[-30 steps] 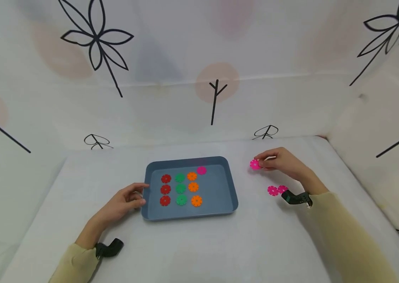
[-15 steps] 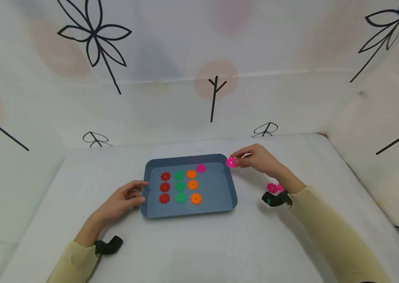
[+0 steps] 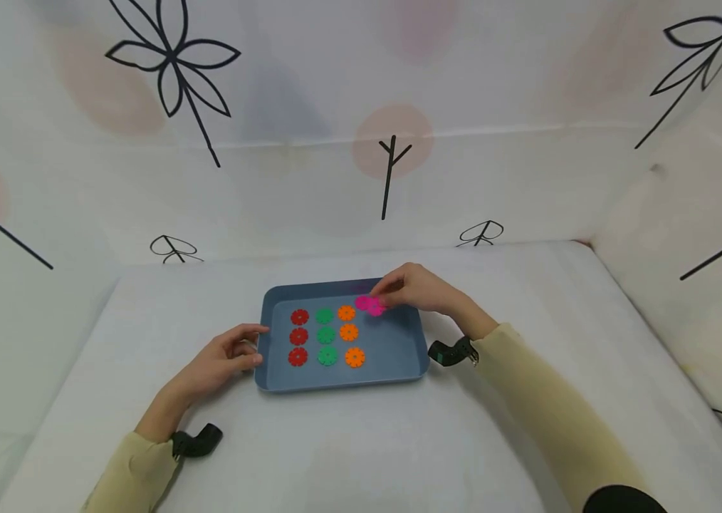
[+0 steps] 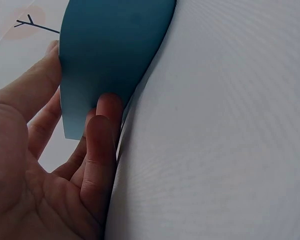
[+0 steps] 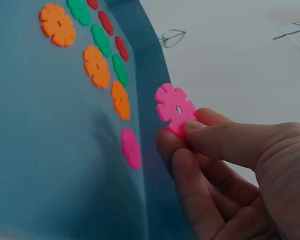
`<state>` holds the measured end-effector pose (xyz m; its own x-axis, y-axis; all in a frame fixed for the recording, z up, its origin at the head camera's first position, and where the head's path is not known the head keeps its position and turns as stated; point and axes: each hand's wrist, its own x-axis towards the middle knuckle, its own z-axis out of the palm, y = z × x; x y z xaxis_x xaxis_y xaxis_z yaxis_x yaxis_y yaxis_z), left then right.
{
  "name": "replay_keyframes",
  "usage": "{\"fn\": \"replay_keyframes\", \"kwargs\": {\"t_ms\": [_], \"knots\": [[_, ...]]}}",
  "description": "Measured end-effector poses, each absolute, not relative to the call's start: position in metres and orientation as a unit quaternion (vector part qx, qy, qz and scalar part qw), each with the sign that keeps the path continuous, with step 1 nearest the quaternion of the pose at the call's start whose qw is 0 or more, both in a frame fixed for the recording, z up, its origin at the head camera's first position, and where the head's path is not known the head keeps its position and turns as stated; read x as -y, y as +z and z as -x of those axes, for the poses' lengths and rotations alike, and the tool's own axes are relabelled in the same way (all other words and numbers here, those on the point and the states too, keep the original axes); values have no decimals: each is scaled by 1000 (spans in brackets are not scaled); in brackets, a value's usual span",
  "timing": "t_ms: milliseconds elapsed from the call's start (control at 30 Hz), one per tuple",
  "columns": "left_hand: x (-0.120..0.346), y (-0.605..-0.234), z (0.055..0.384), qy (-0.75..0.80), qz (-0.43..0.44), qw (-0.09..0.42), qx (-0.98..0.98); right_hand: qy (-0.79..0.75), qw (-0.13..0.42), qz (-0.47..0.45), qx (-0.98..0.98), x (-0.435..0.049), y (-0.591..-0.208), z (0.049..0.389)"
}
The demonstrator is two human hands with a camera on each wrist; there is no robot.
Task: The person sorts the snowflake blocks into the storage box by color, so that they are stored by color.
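Note:
My right hand (image 3: 421,288) pinches a pink flower-shaped disc (image 5: 176,107) between thumb and fingers, above the back part of the blue-grey tray (image 3: 393,356). Just beside it, another pink flower disc (image 5: 131,148) lies flat in the tray. Columns of red (image 3: 299,336), green (image 3: 325,335) and orange flower discs (image 3: 349,333) fill the tray's left and middle, three in each column. My left hand (image 3: 216,363) holds the tray's left side, its fingers curled against the outer wall (image 4: 110,55) and one fingertip at the rim.
A white cloth (image 3: 348,449) covers the table under the tray. White sheets with flower and twig drawings (image 3: 171,60) rise behind and at both sides. Black wrist cameras (image 3: 453,352) sit on both wrists.
My right hand has carried the pink disc leftward from the table to over the tray. Two pink discs on the table are now hidden by the right arm. The left hand stays put.

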<state>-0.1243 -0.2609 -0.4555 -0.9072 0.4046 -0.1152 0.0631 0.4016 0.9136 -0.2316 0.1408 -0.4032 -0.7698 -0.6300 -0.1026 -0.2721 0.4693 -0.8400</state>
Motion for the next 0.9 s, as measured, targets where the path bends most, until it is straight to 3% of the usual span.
{"fn": "replay_keyframes", "kwargs": {"t_ms": [400,667,900], "knots": [[260,-455,124,530,-147,157,-820,-462,213,268,-818,-120,-415,239],[263,-454,123,534,-146,156,-818,-415,192,288,-841,-120,-419,242],[263,-455,124,539,-152,162,-813,-387,212,307,-843,-119,-423,242]]}}
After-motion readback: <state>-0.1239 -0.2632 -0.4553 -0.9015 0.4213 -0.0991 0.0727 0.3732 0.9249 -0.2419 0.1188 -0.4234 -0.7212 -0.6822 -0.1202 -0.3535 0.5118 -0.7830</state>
